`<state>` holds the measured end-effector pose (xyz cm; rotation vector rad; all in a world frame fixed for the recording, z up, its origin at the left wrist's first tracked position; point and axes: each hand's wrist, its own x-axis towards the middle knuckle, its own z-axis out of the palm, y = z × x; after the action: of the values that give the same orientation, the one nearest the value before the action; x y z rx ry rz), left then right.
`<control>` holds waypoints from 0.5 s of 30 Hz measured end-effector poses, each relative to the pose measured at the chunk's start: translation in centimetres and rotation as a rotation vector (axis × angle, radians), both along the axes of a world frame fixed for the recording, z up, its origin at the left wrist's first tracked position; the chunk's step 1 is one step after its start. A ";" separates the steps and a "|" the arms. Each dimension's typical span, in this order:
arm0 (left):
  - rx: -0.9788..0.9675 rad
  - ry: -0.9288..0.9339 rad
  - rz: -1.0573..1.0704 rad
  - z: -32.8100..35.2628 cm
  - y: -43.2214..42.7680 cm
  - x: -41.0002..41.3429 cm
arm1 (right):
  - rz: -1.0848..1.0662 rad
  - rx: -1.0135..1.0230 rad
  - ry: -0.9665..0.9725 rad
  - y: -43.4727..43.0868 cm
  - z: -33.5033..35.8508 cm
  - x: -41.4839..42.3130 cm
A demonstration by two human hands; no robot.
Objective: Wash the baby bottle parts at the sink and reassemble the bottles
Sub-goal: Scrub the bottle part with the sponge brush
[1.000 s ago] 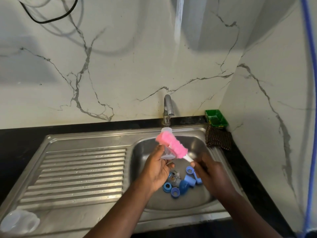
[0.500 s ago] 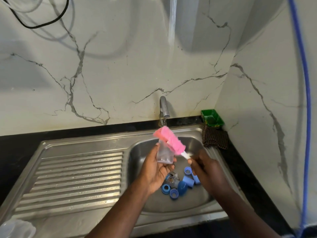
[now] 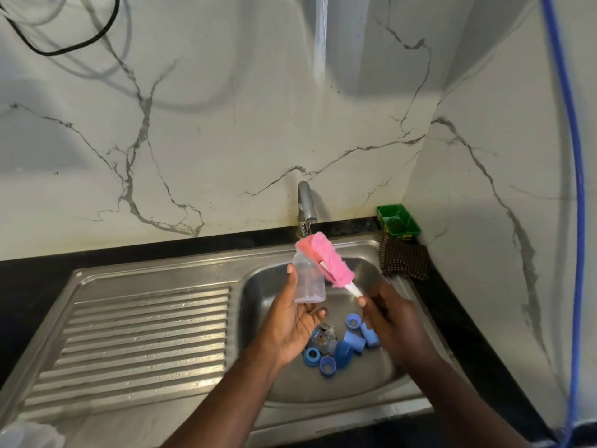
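My left hand [image 3: 292, 321] holds a clear baby bottle [image 3: 308, 281] upright over the steel sink basin [image 3: 371, 383], thumb along its left side. My right hand [image 3: 391, 318] grips the white handle of a pink sponge bottle brush [image 3: 326, 258], whose head lies against the bottle's mouth and right side, below the tap [image 3: 305, 208]. Several blue caps and rings [image 3: 345, 345] and another clear bottle part [image 3: 323, 337] lie on the basin floor under my hands.
The ribbed steel drainboard [image 3: 145, 337] spreads to the left, with a clear plastic item [image 3: 26, 434] at its near left corner. A green tray [image 3: 398, 220] and a dark checked cloth [image 3: 403, 261] sit at the back right corner. A blue hose [image 3: 578, 221] hangs along the right wall.
The bottle has come upright and lifted a little in my left hand. The brush head has slid up toward the bottle's mouth.
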<state>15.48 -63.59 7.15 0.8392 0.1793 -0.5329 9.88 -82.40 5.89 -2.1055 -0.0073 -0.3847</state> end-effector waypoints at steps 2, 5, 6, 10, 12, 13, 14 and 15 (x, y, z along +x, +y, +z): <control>-0.013 -0.005 0.010 0.0 0.2 0.2 | 0.095 -0.048 0.003 0.3 0.2 -0.5; -0.018 -0.013 0.000 0.1 0.3 0.4 | -0.001 -0.039 0.005 -0.2 -0.1 0.0; -0.011 -0.017 -0.007 0.0 0.3 0.5 | -0.053 -0.029 0.007 -0.3 -0.2 0.2; -0.026 -0.034 -0.010 -0.1 0.3 0.6 | 0.091 -0.079 0.005 0.0 0.1 -0.4; -0.015 -0.025 0.004 -0.2 0.4 0.7 | 0.062 -0.117 0.005 -0.1 0.0 -0.1; -0.009 -0.004 0.003 -0.3 0.4 0.7 | 0.007 -0.095 0.015 -0.2 -0.1 0.1; -0.007 0.017 0.001 -0.3 0.4 0.6 | -0.026 -0.067 0.022 -0.3 -0.2 0.3; -0.010 0.022 0.002 -0.2 0.4 0.6 | -0.013 -0.056 0.018 -0.4 -0.2 0.2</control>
<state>16.08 -63.19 6.93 0.8235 0.1976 -0.5416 10.13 -82.83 5.72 -2.1652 0.0056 -0.3773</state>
